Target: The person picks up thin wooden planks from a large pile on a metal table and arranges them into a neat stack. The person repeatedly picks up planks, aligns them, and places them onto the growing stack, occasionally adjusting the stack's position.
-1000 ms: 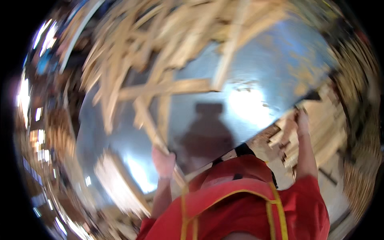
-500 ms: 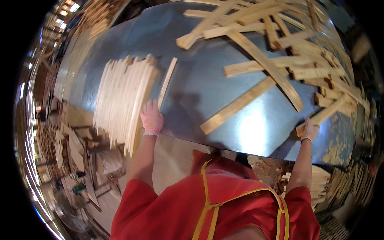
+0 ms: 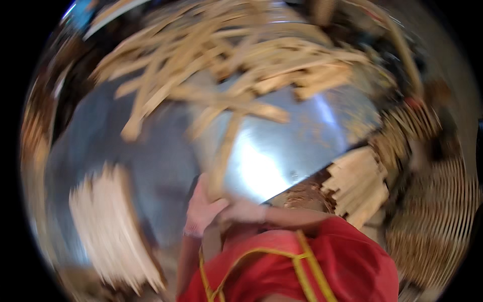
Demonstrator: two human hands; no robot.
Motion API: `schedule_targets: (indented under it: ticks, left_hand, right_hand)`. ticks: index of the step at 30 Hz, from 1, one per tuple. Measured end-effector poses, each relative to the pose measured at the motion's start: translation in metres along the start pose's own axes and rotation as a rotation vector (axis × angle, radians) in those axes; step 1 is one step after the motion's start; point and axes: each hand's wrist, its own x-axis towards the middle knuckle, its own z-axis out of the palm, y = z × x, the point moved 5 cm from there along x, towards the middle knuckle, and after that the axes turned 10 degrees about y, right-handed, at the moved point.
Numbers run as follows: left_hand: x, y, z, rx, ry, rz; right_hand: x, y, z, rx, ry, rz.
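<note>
My two hands, in pale pink gloves, are close together at the table's near edge. My left hand [image 3: 201, 207] is closed, its thumb beside the near end of a wooden strip [image 3: 223, 163] that reaches away towards the pile. Just to its right, my right hand [image 3: 242, 211] is closed on wood as well, its fingers smeared by motion. A pale piece of wood [image 3: 214, 238] shows below the hands; whether it belongs to that strip I cannot tell. A neat stack of pale strips [image 3: 113, 226] sits at the left of the metal-topped table [image 3: 166, 171].
A loose pile of wooden strips [image 3: 186, 55] covers the table's far side, some crossing one another. Beyond the near right edge stand a stack of pale boards [image 3: 358, 183] and rows of stacked strips [image 3: 437, 216]. Sawdust [image 3: 354, 113] lies on the table's right part.
My view has swung to the right. My right hand has come from the table's right edge to beside my left hand, which has left the pale stack. Both are now together at the wood.
</note>
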Motion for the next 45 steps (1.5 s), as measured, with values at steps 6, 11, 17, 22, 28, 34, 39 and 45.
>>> schedule_targets:
  ticks: [6,11,17,22,28,34,39,45]
  left_hand:
    - [-0.025,-0.117,-0.036,-0.343,0.560,-0.479]
    - [-0.113,-0.206,-0.125,1.139,0.768,-0.164]
    - [-0.067,-0.148,-0.092,0.720,0.607,-0.039]
    - [0.043,-0.038,0.023,0.031,0.338,-0.509]
    - [0.047,-0.002,0.054,0.351,0.191,-0.397]
    - [-0.071,-0.108,0.000,-0.667,0.225,-0.815]
    - [-0.166,-0.152,-0.077,0.451,0.546,-0.513]
    - [-0.191,-0.165,-0.132,0.999,0.612,-0.372]
  right_hand:
    - [0.135,-0.084,-0.135,-0.735,0.885,-0.773]
    - [0.183,-0.054,-0.279,-1.026,0.628,-0.086]
    - [0.163,-0.087,-0.153,-0.838,-0.188,-0.234]
    - [0.251,-0.187,-0.214,-1.221,0.154,-0.605]
    - [0.284,-0.127,-0.228,-1.583,0.053,-0.622]
    - [0.235,-0.126,-0.159,-1.509,-0.172,-0.507]
    - [0.190,-0.105,-0.058,-0.788,-0.171,-0.140]
    - [0.154,-0.037,0.066,-0.650,-0.231,0.024]
